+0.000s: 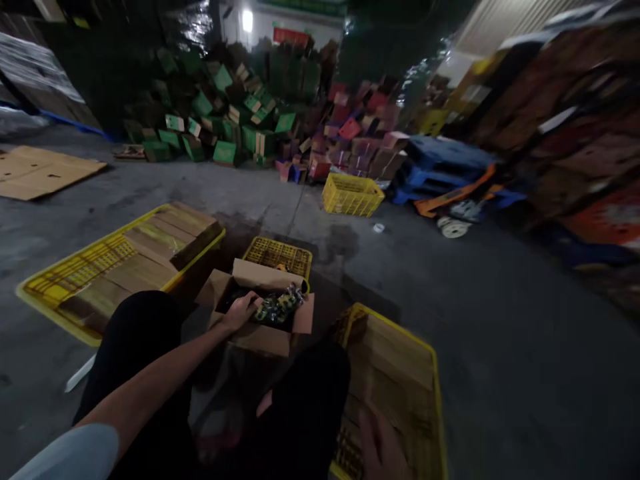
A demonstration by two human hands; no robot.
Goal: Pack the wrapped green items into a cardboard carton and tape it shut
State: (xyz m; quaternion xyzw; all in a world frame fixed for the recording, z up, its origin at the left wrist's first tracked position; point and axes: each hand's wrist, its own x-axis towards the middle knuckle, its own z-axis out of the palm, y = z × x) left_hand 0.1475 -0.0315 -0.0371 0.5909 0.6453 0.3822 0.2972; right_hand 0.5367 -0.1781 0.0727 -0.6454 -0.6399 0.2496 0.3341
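Reaching into an open carton [263, 340], left fingers [249, 302] lie beside shiny packets [280, 306].

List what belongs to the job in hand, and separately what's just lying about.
Likely in use:
Left hand, in the open brown cardboard box
Shiny green-and-black wrapped items inside
Right hand, at the yellow plastic crate holding brown cardboard

Apparently lying about:
Flat brown cardboard sheet
Farther yellow plastic crate
Blue plastic pallets
Orange pallet jack
Heaped green boxes
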